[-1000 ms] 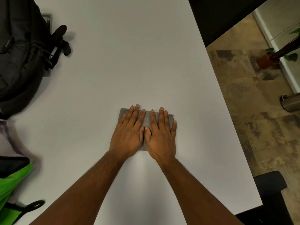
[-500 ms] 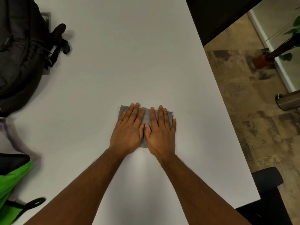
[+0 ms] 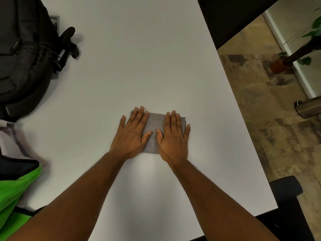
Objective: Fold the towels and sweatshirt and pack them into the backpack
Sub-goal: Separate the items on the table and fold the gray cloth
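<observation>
Left hand [image 3: 131, 134] and right hand [image 3: 173, 136] press flat — fingers straight — on a folded grey towel [image 3: 155, 126].

Your left hand [image 3: 131, 134]: palm down, fingers straight and spread.
Your right hand [image 3: 173, 136]: palm down, fingers straight.
Your thumbs: tips near, apart.
Your forearms: bare, converging.

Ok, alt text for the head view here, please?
Both hands, left hand and right hand, press flat on a small folded grey towel on a white table. A black backpack lies at the far left.
</observation>
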Motion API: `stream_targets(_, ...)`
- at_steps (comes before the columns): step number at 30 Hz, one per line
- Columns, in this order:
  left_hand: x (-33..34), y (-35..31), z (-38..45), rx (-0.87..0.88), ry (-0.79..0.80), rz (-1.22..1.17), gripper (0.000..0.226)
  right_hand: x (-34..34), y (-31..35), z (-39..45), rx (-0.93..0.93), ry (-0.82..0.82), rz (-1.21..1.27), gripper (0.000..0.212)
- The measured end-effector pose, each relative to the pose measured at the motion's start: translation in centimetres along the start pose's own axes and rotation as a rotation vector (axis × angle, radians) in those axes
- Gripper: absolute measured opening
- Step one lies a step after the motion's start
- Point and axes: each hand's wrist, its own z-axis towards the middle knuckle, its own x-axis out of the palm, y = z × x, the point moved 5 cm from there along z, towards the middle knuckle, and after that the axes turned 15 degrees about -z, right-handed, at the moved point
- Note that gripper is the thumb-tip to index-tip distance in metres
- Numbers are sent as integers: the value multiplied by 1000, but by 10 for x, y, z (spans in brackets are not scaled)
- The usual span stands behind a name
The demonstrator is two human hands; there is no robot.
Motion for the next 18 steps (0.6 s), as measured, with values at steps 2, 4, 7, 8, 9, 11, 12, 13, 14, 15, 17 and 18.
stream_targets(2,-6,8,-6,-10,-11,2,71,0,1,-2,38,14,11,72)
stream_targets(4,-11,15,-14,-34,-22,-1,70,-1,1,-4,69,30,16,74)
stream_targets(7,-17,23,-26,-77,-29,-29,68,-4,4,-5,79,79,1,76)
stream_targets(8,-18,24,-30,-94,-38,-52,68,-5,3,-5,75,99,-15,77)
stream_targets(9,-19,26,-35,-109,-49,-72,67,-8,3,-4,70,111,-34,77)
stream_targets(11,-20,30,-45,-125,-71,-85,67,-21,2,0,24,68,-61,77)
stream_targets(12,-19,31,-50,-123,-79,-80,66,-27,4,1,-48,21,-63,75)
stream_targets(13,-19,33,-54,-116,-88,-75,66,-31,9,1,-174,-18,-64,73)
stream_targets(14,-18,34,-57,-109,-95,-68,65,-31,15,-1,-333,-41,-68,70)
stream_targets(15,-18,35,-58,-103,-99,-62,65,-28,19,-5,-480,-45,-72,67)
stream_targets(17,-18,37,-58,-100,-106,-60,65,-18,16,-7,-594,-18,-62,63)
stream_targets(18,-18,37,-58,-99,-110,-58,65,-13,10,-6,-563,-4,-46,63)
